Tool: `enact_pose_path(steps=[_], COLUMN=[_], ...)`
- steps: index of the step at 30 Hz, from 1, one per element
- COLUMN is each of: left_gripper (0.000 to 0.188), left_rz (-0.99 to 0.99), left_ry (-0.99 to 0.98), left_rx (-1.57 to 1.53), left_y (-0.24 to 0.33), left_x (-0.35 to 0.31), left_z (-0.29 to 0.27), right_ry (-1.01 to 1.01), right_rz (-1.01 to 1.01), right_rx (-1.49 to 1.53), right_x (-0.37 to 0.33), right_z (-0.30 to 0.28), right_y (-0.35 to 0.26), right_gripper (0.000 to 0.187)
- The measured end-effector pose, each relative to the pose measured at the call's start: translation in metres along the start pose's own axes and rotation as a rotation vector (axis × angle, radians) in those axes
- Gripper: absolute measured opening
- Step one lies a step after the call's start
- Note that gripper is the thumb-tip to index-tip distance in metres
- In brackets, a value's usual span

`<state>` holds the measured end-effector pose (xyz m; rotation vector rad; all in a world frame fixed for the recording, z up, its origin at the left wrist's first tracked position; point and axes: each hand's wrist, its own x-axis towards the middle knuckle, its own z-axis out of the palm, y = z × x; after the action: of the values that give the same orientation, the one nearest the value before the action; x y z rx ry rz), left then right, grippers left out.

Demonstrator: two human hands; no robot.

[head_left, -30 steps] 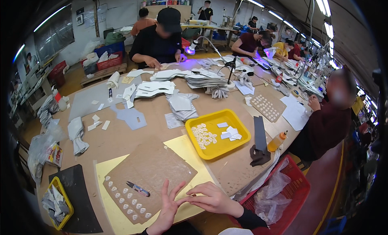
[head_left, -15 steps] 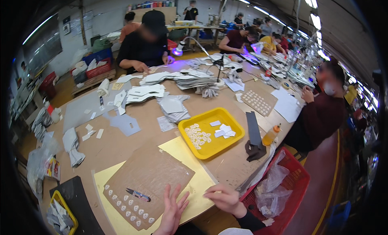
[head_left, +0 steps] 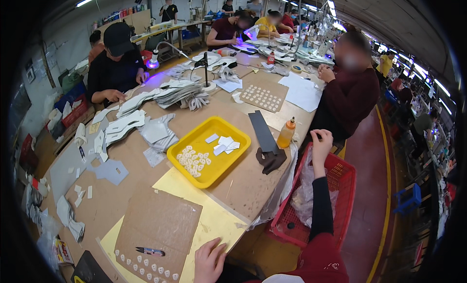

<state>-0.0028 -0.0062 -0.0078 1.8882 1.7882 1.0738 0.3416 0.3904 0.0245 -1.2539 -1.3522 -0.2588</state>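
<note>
My left hand [head_left: 209, 261] lies at the table's front edge on a yellow sheet [head_left: 215, 203], fingers loosely stretched and nothing seen in it. Beside it is a brown board [head_left: 163, 215] with rows of small white pieces [head_left: 142, 269] along its near edge. Thread snips [head_left: 150, 251] with a dark handle lie on that board. My right hand [head_left: 322, 146] is raised with the arm stretched forward over a red crate [head_left: 343, 200]. Its fingertips are pinched together; anything between them is too small to make out. An amber squeeze bottle [head_left: 286, 133] stands just left of this hand.
A yellow tray [head_left: 209, 178] holds small white pieces and white cards. A dark grey strip [head_left: 263, 130] and a dark cloth [head_left: 271, 161] lie near the bottle. Clear plastic bags [head_left: 304, 198] fill part of the crate. Co-workers sit around the table, one in maroon [head_left: 352, 96] close ahead.
My right hand has swung forward and right, from above the yellow sheet to over the crate. My left hand has lowered to the table edge. The view has turned right.
</note>
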Motion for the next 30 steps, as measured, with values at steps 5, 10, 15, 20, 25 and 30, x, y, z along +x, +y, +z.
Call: enact_pose_path(steps=[5, 10, 15, 20, 25, 30], left_gripper=[0.030, 0.032, 0.033, 0.033, 0.029, 0.027], left_rz=[-0.009, -0.224, -0.477, -0.430, -0.110, 0.004], left_ry=[-0.049, -0.055, 0.008, -0.018, -0.006, -0.020], left_rx=[-0.087, -0.318, -0.639, -0.553, -0.089, 0.159], left_y=[-0.019, -0.058, -0.108, -0.098, -0.030, 0.015], left_x=[-0.007, -0.031, -0.074, -0.069, -0.017, 0.007], left_z=[0.014, 0.054, 0.101, 0.094, 0.033, 0.000], right_ry=[-0.325, -0.486, -0.689, -0.665, -0.626, -0.544], right_rz=[-0.097, -0.289, -0.207, -0.072, 0.102, 0.250], right_rx=[-0.187, -0.558, -0.554, -0.382, -0.222, -0.150], right_x=[0.017, 0.025, 0.017, 0.038, 0.026, 0.019], right_z=[0.071, 0.110, 0.122, 0.118, 0.124, 0.130], right_y=[0.061, 0.079, 0.081, 0.109, 0.111, 0.116], right_gripper=[0.007, 0.011, 0.014, 0.037, 0.048, 0.044])
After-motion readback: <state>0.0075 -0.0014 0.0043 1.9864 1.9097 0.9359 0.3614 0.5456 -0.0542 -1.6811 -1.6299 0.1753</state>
